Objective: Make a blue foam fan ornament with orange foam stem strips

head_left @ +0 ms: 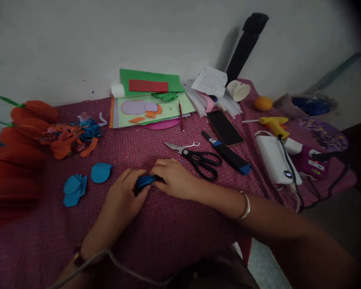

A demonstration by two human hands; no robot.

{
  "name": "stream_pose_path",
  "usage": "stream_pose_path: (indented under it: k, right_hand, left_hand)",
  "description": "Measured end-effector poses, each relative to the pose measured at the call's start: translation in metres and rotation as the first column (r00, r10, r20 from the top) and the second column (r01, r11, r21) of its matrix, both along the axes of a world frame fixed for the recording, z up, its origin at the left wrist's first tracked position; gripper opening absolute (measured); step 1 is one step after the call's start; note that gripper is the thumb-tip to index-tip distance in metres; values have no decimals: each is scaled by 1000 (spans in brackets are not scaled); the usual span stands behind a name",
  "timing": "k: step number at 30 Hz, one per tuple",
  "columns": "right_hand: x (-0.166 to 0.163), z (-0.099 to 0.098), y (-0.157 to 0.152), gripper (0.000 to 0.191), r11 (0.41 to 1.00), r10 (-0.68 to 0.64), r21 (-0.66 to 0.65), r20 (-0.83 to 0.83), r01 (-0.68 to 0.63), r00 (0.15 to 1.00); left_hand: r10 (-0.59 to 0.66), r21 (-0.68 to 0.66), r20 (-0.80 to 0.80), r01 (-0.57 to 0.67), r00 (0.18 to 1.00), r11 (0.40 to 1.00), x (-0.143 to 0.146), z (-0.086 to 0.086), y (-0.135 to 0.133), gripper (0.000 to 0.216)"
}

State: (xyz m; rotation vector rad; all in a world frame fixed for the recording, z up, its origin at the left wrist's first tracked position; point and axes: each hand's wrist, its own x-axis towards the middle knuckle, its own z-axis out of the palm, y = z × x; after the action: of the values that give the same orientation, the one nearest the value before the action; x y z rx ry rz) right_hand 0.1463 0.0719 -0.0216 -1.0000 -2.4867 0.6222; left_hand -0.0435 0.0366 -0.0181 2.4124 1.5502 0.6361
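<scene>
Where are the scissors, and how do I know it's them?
Start at the red checked tablecloth and find the person's right hand holding the blue folded piece. Just past that hand lie the scissors. Only they have two black loop handles and shiny pointed blades, unlike the straight black-and-blue cutter beside them.

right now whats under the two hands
A blue stack, held between the left hand and right hand, lies on the checked cloth. Only its layered edge shows between them; the fingers cover the rest, so its shape cannot be told.
</scene>
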Motion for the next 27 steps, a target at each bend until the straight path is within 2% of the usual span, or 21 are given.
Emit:
stream_pose_path:
  k: [4,11,14,15,17,19,20,21,22,23,24,25,27]
  right_hand:
    - [-1,-2,0,8,1000,6,-5,-14,-6,1000]
    - [-5,-10,2,10,992,43,-108,-150,-59,988]
    - [-6,-9,3,8,978,17,-196,-273,-72,962]
    - [-6,-8,3,5,959,-20,-272,-347,-80,938]
    - [-8,-4,2,8,866,-138,-479,-508,-145,850]
    - [-10,-1,0,18,738,-260,-624,-614,-257,745]
    - [-11,0,-1,21,697,-298,-653,-640,-297,708]
    - [-12,1,-2,23,682,-322,-663,-651,-309,688]
    - [-13,2,-3,22,687,-335,-665,-648,-292,684]
    - [-14,2,-4,20,703,-346,-664,-630,-253,695]
    - [-14,2,-5,17,724,-355,-661,-601,-197,716]
    - [-14,3,-6,16,747,-362,-652,-566,-133,740]
    - [-12,4,-7,15,795,-367,-606,-494,-9,788]
  left_hand:
    - [16,-14,83,-14,996,1000,3,2,-3,18]
    - [60,-85,214,-43,975,995,5,-1,-2,5]
    - [176,-197,370,-108,912,974,5,7,-3,3]
    - [258,-278,461,-138,849,951,5,11,-3,3]
    - [454,-485,639,-134,621,864,7,16,-4,9]
    - [605,-644,715,-6,350,765,9,17,-5,18]
    - [651,-683,717,68,249,727,11,16,-5,21]
    - [680,-703,710,127,181,700,12,14,-6,22]
    - [698,-714,700,166,152,680,14,12,-6,22]
    - [703,-722,692,181,165,668,15,10,-6,22]
    - [692,-726,687,169,222,667,16,7,-6,20]
    - [657,-714,687,126,310,688,16,6,-6,19]
    - [514,-609,669,-2,537,794,14,4,-7,16]
